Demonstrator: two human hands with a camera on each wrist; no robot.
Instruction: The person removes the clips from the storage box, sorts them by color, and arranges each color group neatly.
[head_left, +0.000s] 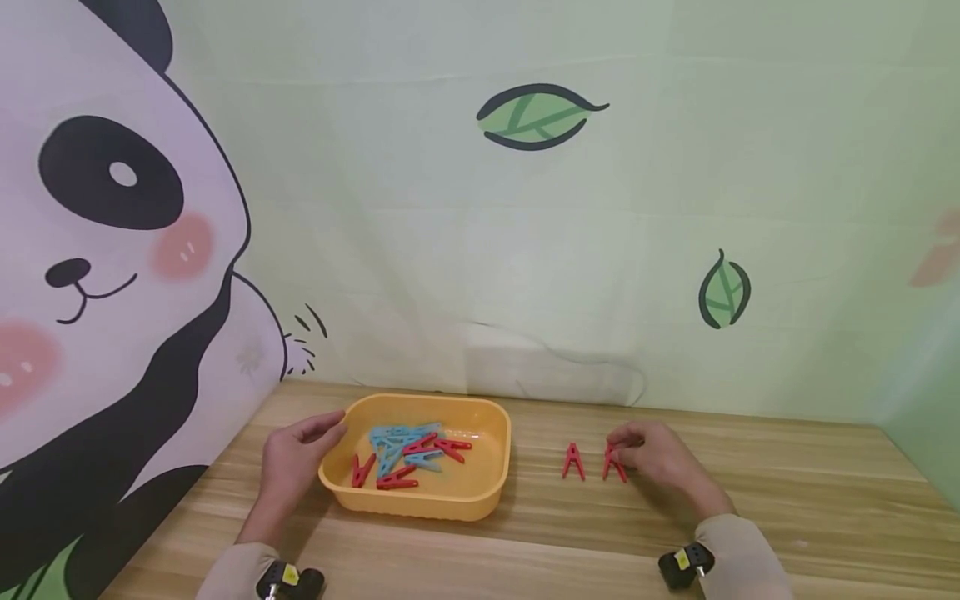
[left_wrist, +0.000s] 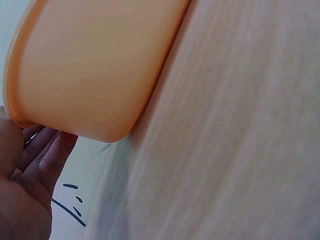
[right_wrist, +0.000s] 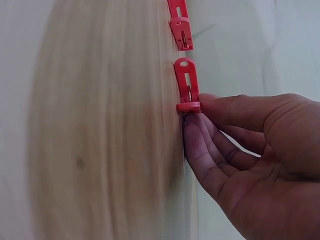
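At its left end, my left hand (head_left: 294,460) holds the rim of a yellow plastic basin (head_left: 420,502). In the left wrist view its fingers (left_wrist: 56,159) lie against the outer end wall, with the thumb up at the rim. Inside the basin lie several blue clothespins (head_left: 390,457) and several red ones. My right hand (head_left: 654,454) pinches a red clothespin (head_left: 609,467) between thumb and fingers; it stands on the table, legs apart. Just left of it a second red clothespin (head_left: 573,462) stands the same way, apart from the hand.
The wooden table (head_left: 570,550) runs back to a pale green wall covering (head_left: 570,275) with printed leaves. A large printed panda (head_left: 112,250) covers the left side. Small black devices (head_left: 686,565) are strapped to both wrists.
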